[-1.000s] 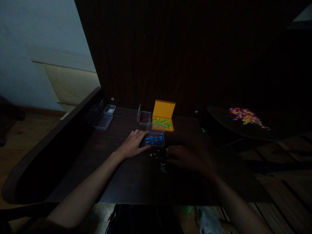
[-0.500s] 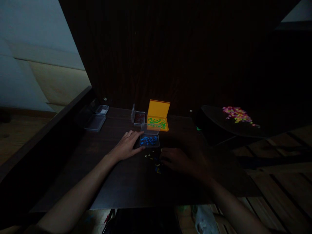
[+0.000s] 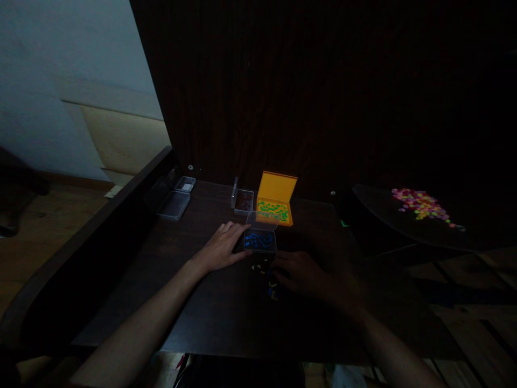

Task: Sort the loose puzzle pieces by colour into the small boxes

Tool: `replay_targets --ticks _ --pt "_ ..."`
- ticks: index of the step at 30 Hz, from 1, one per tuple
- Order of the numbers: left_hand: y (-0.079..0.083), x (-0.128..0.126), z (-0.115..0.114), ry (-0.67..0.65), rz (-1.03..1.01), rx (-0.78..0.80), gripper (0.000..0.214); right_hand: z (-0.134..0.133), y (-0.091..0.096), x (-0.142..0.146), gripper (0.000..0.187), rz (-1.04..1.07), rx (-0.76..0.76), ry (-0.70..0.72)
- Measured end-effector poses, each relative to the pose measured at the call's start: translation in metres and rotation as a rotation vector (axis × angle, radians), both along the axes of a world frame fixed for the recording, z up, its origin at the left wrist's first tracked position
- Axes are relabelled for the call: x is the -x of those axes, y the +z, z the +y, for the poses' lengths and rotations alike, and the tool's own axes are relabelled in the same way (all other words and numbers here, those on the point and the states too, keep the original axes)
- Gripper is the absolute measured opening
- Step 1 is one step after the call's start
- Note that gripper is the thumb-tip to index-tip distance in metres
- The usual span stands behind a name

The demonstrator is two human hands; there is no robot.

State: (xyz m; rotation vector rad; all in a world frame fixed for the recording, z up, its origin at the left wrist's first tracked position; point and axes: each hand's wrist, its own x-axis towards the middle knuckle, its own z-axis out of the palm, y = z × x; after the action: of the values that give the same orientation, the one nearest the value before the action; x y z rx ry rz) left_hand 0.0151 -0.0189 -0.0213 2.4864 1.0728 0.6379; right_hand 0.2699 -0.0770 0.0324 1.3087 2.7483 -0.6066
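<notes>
My left hand (image 3: 223,247) lies flat on the dark table (image 3: 194,312), fingers stretched out and touching the left side of a small clear box of blue pieces (image 3: 260,240). My right hand (image 3: 301,272) rests in shadow just right of a few small loose pieces (image 3: 266,275) scattered on the table; its fingers are curled, and I cannot make out whether they hold anything. Behind the blue box stands an open yellow box with green pieces (image 3: 274,207) and a clear box with dark red pieces (image 3: 243,201).
Two more clear boxes (image 3: 176,200) sit at the table's far left corner. A dark wooden panel rises behind the table. To the right, a dark round surface carries a heap of pink and yellow pieces (image 3: 420,203). Wooden floor lies on both sides.
Both hands stay in the same places beside the blue box and the loose pieces. Only the head camera has shifted, first one way and then back.
</notes>
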Motion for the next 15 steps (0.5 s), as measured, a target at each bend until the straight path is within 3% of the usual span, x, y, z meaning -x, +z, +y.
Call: replay_targets --ticks 6,15 --pt "0.001 0.0 0.0 -0.007 0.003 -0.009 0.061 0.0 -0.005 -0.001 0.032 0.008 0.013 0.014" --pt "-0.003 0.0 0.002 -0.005 0.024 -0.019 0.061 -0.005 -0.011 -0.001 0.027 0.009 -0.084 0.022"
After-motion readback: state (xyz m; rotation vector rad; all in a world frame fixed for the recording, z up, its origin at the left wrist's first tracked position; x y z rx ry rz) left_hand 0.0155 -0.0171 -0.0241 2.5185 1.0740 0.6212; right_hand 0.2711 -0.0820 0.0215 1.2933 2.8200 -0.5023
